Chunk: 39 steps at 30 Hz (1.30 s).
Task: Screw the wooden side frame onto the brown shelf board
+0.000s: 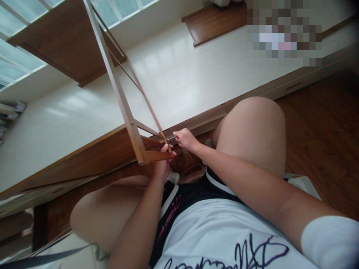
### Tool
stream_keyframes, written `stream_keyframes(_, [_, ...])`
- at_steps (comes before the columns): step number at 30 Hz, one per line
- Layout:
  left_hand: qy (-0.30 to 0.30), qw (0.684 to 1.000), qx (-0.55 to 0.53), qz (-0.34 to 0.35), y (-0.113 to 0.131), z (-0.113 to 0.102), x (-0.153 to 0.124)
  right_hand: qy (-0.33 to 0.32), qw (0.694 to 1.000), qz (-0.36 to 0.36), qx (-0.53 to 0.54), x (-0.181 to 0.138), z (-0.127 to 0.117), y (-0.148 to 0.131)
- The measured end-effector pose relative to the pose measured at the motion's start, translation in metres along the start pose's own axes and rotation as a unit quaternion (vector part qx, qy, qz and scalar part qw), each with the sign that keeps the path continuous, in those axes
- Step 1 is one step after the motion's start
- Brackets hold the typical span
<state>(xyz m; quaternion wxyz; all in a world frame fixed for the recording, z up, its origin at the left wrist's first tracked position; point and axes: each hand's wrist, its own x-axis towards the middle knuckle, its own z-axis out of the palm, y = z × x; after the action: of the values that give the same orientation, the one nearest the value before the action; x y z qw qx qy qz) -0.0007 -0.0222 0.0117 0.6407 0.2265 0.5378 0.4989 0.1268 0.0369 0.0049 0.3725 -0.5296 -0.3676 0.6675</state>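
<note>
A long brown wooden frame (113, 80) with crossed slats slants from the upper left down to the space between my knees. A round metal bolt head shows on its near bar. My left hand (165, 157) is wrapped round the frame's lower end, at the corner of the bottom crosspiece (157, 155). Just to the right of that corner, my right hand (186, 139) is closed with its fingers pinched toward a small fitting (168, 141) on the far bar. Whatever the right fingers hold is too small to make out.
A white tabletop (168, 74) stretches ahead. On it lie a wooden panel (56, 41) at upper left and another wooden board (215, 22) farther back. A brown wooden piece (84, 160) runs along the near edge at left. Wooden floor (319, 123) shows at right.
</note>
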Motion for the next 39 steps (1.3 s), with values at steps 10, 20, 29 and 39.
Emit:
stream_keyframes(10, [0.004, 1.0, 0.005, -0.002, 0.002, 0.003, -0.002, 0.009, 1.0, -0.008, -0.009, -0.003, 0.001, 0.001])
stream_keyframes(20, [-0.014, 1.0, -0.002, 0.0, 0.001, 0.0, 0.0, 0.039, 0.988, -0.093, -0.113, -0.001, -0.014, -0.006])
stream_keyframes(29, [-0.011, 1.0, 0.0, 0.003, 0.002, 0.003, -0.001, -0.053, 0.972, -0.157, -0.164, -0.005, -0.02, -0.002])
stream_keyframes(39, [-0.012, 1.0, 0.009, 0.002, 0.002, 0.002, -0.001, -0.024, 0.973, -0.168, -0.158, -0.006, -0.01, 0.008])
